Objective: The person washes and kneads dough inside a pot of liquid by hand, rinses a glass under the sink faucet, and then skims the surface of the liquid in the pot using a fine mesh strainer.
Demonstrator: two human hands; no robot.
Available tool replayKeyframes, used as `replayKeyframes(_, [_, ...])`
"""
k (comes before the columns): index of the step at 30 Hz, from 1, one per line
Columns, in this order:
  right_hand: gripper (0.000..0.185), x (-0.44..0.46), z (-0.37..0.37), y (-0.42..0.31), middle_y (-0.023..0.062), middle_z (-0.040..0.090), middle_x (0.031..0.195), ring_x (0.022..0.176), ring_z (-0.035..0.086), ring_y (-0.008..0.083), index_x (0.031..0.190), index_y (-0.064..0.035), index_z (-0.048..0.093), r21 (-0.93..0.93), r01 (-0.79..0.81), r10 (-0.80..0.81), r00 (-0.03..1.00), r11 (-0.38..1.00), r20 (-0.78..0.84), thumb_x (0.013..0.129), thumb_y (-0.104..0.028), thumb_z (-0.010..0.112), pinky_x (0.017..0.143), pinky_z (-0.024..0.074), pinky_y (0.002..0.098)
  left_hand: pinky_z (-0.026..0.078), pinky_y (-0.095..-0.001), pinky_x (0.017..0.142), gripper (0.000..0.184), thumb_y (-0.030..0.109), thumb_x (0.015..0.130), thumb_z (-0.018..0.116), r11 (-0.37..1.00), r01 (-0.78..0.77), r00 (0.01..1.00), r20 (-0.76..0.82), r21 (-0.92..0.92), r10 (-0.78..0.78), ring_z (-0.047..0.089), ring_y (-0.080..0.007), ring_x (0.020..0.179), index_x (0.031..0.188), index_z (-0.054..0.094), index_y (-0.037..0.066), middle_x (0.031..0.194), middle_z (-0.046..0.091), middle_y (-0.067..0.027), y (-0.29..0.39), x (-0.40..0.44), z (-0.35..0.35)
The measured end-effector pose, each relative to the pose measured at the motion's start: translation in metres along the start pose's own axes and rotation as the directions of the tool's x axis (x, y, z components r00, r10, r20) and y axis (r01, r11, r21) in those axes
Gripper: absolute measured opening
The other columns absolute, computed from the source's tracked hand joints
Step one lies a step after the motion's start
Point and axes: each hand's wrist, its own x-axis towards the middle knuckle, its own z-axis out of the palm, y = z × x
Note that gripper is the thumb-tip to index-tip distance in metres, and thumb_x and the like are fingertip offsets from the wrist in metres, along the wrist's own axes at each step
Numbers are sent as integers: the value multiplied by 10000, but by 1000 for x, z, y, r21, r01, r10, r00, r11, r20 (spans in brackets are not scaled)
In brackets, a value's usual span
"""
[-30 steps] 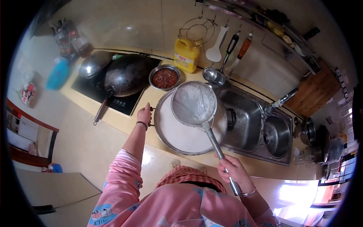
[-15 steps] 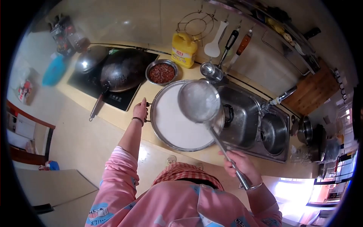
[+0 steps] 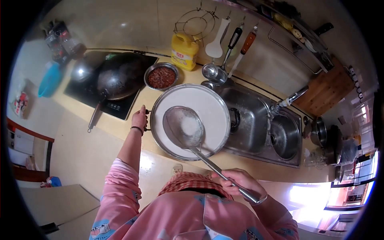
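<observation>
A wide metal pot (image 3: 155, 141) of white liquid (image 3: 214, 114) stands at the counter's front, beside the sink. My left hand (image 3: 139, 119) is closed around the pot's left side handle. In my right hand (image 3: 239, 182) is the long metal handle of a round mesh strainer (image 3: 174, 126). Its bowl is over the left and middle of the liquid, with a whitish patch in it. I cannot tell whether the mesh touches the surface.
A bowl of reddish-brown food (image 3: 161, 77) and a yellow jug (image 3: 184, 52) stand behind the pot. Left lies a cooktop (image 3: 127, 102) with a black wok (image 3: 122, 76). At right are a double sink (image 3: 252, 120) and a wooden cutting board (image 3: 328, 89). Utensils hang on the wall.
The strainer has moved left and toward me over the pot, from its right side to the middle left. My right hand has shifted left with it. My left hand keeps its grip.
</observation>
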Motion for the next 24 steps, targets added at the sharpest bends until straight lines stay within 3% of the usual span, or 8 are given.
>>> replayKeyframes(11, [297,-27,7,-21,-40,348,592,417,321,26,1041,33,496,-52,9,-20,976,999,-219,917,-204,369,350,234,174,251,-234,347,395,438,840,470,1000,-5,1000,-14,6,5,334,-81,385,743,541,62,527,394,23,-1,2,0])
replayKeyframes(13, [294,-25,4,-27,-38,358,591,415,330,25,1030,29,499,-95,3,-28,963,996,-268,916,-208,369,350,242,171,228,-234,345,390,439,837,476,1000,-15,999,-37,11,15,288,-77,368,741,530,64,489,331,45,1,-1,2])
replayKeyframes(17, [288,-19,-6,-39,-20,409,618,437,356,41,1048,5,473,-97,-13,-12,967,995,-255,913,-236,389,359,283,183,258,-236,349,401,445,837,472,1000,-5,1000,-20,10,5,331,-84,378,740,549,63,520,394,25,-1,2,0])
replayKeyframes(20, [284,-10,-10,-50,-19,408,617,437,367,42,1046,6,466,-134,-13,-22,967,991,-254,907,-234,400,355,294,182,227,-222,352,401,450,838,464,1000,-13,999,-30,-2,13,288,-74,380,737,538,69,501,319,47,0,-1,1])
replayKeyframes(23, [273,1,-13,-57,-17,410,613,438,375,48,1027,8,467,-141,3,-39,965,990,-258,902,-228,406,357,303,186,310,-266,382,422,437,841,464,999,-14,1000,-27,36,15,380,-107,416,758,554,34,516,422,3,-10,10,0])
replayKeyframes(24, [265,6,-15,-58,-14,411,611,439,379,52,1009,8,469,-132,16,-49,965,991,-257,899,-226,410,359,308,189,371,-309,439,420,427,843,465,948,-242,954,-127,208,271,463,-177,472,779,562,23,566,498,-64,-13,11,3])
